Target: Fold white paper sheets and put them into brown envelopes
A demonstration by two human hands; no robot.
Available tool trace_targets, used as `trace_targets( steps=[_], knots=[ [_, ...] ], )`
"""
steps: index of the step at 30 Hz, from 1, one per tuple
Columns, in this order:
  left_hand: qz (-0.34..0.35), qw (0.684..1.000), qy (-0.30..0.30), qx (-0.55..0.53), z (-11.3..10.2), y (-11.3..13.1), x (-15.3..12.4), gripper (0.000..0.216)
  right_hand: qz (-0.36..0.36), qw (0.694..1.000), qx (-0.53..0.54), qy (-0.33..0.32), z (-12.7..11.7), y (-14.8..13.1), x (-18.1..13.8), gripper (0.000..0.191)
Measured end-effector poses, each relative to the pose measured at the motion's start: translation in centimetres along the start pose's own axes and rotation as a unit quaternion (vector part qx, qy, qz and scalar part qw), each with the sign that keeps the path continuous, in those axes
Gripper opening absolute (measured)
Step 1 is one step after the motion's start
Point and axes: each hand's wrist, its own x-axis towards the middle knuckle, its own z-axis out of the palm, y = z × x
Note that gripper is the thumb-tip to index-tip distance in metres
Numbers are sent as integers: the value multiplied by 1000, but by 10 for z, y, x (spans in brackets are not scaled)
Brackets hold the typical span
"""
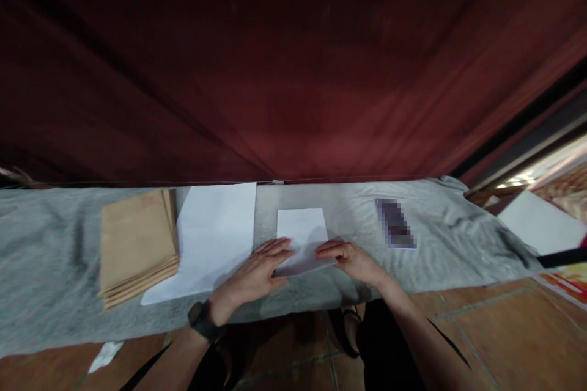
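A folded white sheet of paper (pixel 300 229) lies in front of me on the grey cloth, its near part raised slightly towards me. My left hand (pixel 257 270) grips its left edge, with fingers over the top and the thumb at the near corner. At the right edge, my right hand (pixel 352 259) pinches the paper between thumb and fingers. Large white sheets (pixel 217 232) lie flat just left of my left hand. Further left is a stack of brown envelopes (pixel 137 241), slightly fanned at its near edge.
A phone-like dark object (pixel 397 224), blurred out, lies to the right on the grey cloth (pixel 440 238). A dark red curtain (pixel 284 85) hangs behind the surface. A white panel (pixel 543 223) stands at far right. A crumpled white scrap (pixel 105 355) is on the tiled floor.
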Motion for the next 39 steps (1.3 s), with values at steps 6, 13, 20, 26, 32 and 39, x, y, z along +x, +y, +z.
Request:
trace_targets(
  steps=[6,13,20,26,32,39],
  knots=[
    [-126,970,96,-185,-2,-2,21,24,94,994,-14,61,-1,7,4,28],
    [-217,925,192,-247,7,-6,40,26,166,970,-74,162,4,13,26,26],
    [-286,941,175,-46,5,0,45,26,236,936,-201,170,14,15,37,28],
    [-348,929,118,34,-4,8,56,29,303,893,-281,177,21,2,47,32],
    [-380,913,100,114,-3,14,64,31,350,865,-308,185,23,-6,60,34],
    [-398,901,88,146,0,13,70,34,375,849,-323,185,24,-11,66,34]
  ],
)
